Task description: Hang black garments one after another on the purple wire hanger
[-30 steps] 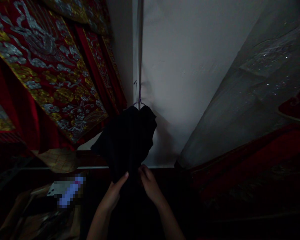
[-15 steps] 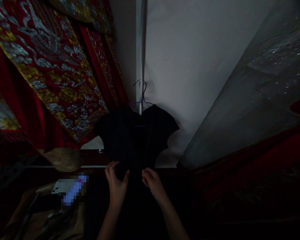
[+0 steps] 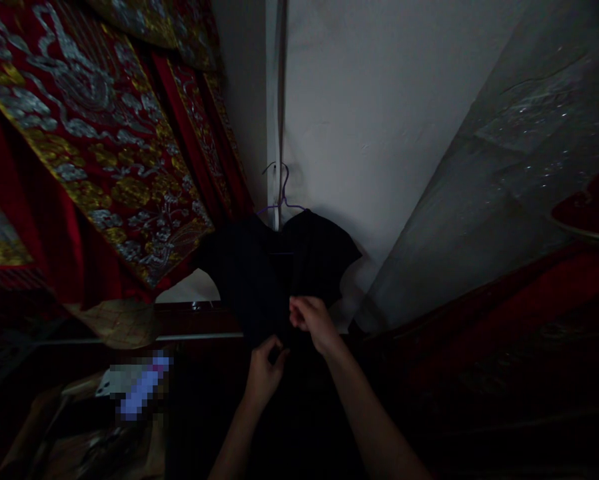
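Black, or near-black in this dim light, the garment [image 3: 242,277] hangs from a thin purple hanger [image 3: 284,198] in front of a pale wall [image 3: 374,93]. We judge it light and soft — limp cloth that should fold readily, with little to break, though a sharp downward pull might shift its shoulders on the hanger. We would take hold of the 2 front edges, thumb against forefinger, rather than bunch the middle. Our right hand [image 3: 319,325], the higher of the 2, has its fingers curled in a narrow pinch at the front; our left hand [image 3: 265,375], lower, bends thumb and forefinger around a small gap. Whether either grips cloth, we cannot tell.
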Demonstrator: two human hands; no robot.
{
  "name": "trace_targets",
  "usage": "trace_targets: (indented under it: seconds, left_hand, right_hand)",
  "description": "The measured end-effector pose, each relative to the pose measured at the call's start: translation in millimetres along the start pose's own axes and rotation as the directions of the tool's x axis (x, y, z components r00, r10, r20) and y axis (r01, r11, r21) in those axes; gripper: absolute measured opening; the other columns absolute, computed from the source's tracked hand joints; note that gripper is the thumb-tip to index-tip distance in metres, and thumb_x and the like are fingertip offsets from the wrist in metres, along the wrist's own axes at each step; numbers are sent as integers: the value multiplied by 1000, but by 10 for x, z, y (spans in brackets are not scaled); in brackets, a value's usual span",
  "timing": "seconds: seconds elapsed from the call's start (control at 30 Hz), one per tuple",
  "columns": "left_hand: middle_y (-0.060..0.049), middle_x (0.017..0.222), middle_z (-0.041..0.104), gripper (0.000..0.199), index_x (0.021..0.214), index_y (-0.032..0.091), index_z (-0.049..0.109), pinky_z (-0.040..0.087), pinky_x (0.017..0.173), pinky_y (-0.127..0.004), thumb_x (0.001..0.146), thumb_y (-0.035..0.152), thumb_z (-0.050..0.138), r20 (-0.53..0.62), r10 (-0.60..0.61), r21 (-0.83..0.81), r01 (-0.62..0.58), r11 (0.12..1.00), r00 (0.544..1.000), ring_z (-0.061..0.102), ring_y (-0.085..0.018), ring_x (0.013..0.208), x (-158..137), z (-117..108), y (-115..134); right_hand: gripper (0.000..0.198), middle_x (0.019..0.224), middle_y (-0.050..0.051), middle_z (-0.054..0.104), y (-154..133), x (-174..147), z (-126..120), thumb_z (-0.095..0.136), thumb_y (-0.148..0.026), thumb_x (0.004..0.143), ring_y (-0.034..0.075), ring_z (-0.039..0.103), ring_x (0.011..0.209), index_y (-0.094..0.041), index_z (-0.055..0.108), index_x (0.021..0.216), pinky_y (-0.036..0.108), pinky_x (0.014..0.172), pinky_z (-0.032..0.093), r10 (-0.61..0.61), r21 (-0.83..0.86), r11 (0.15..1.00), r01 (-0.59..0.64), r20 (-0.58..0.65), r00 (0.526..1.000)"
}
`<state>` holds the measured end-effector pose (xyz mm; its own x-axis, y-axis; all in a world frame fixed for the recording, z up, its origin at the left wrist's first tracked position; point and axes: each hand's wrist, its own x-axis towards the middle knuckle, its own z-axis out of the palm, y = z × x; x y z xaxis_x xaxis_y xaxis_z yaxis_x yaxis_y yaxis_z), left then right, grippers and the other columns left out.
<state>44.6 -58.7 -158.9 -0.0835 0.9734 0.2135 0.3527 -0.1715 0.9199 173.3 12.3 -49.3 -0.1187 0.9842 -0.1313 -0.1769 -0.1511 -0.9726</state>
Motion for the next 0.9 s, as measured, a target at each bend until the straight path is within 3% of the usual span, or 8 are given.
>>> trace_targets:
  seconds: [0.13, 0.23, 0.37, 0.43, 0.53, 0.63, 0.73, 0.9]
  left_hand:
    - [0, 68, 59, 18, 70, 19, 56, 44, 69, -26, 82, 30, 63, -7, -35, 30, 35, 999, 999, 57, -17, 70, 112, 40, -246]
    - [-1, 69, 62, 11, 71, 18, 60, 46, 70, -27, 78, 25, 65, 32, -52, 47, 50, 998, 998, 60, -19, 71, 324, -73, -261]
    - [-4, 80, 70, 9, 80, 18, 70, 49, 82, -31, 72, 14, 69, 143, -5, 86, -7, 996, 990, 66, -21, 79, 672, -340, 186]
    - [-9, 106, 71, 27, 106, 20, 71, 48, 93, -34, 80, 16, 67, 61, 227, 56, -230, 972, 972, 66, -22, 99, 838, -475, 592]
    - [-7, 109, 68, 41, 133, 22, 58, 49, 92, -32, 93, 20, 56, -152, 488, 62, -485, 873, 859, 65, -18, 98, 1070, -639, 1216]
    - [-6, 101, 70, 25, 117, 20, 68, 49, 86, -29, 96, 21, 54, -80, 617, 186, -597, 781, 783, 65, -17, 93, 1259, -737, 1623]
    - [-5, 92, 71, 16, 95, 18, 69, 48, 81, -28, 97, 23, 55, 10, 648, 267, -626, 732, 762, 66, -17, 87, 1350, -781, 1765]
    - [-6, 91, 71, 14, 94, 18, 67, 47, 81, -31, 96, 22, 54, 33, 670, 442, -612, 656, 742, 65, -20, 88, 1377, -788, 1738]
  right_hand:
    - [31, 39, -4, 48, -813, 395, 163, 69, -43, 67, 5, 36, 34, -16, 56, 58, 18, 36, 17, -215, 57, 975, 216, -35, 976]
    - [29, 42, -3, 51, -1056, 448, 307, 65, -43, 72, 6, 41, 36, -17, 56, 61, 17, 37, 21, -363, 58, 930, 362, 3, 932]
    - [34, 47, -4, 52, -908, 319, 378, 61, -48, 80, 7, 46, 40, -18, 55, 66, 18, 40, 27, -453, 18, 891, 453, 48, 890]
    - [35, 46, -4, 51, -806, 279, 356, 59, -50, 84, 7, 45, 39, -19, 56, 68, 19, 41, 28, -457, -30, 887, 461, 81, 886]
    - [34, 46, -5, 51, -774, 254, 299, 56, -48, 87, 8, 45, 40, -19, 56, 69, 20, 44, 31, -475, -90, 870, 485, 112, 873]
    - [31, 48, -5, 51, -875, 201, 255, 55, -43, 90, 9, 47, 43, -19, 56, 70, 21, 47, 33, -529, -128, 830, 543, 128, 839]
    - [30, 50, -5, 50, -968, 134, 226, 54, -39, 92, 10, 48, 46, -19, 57, 71, 22, 48, 33, -584, -199, 778, 596, 122, 803]
    - [33, 53, -5, 46, -821, 222, 196, 51, -41, 95, 10, 45, 50, -20, 53, 70, 23, 50, 31, -638, -310, 702, 641, 124, 760]
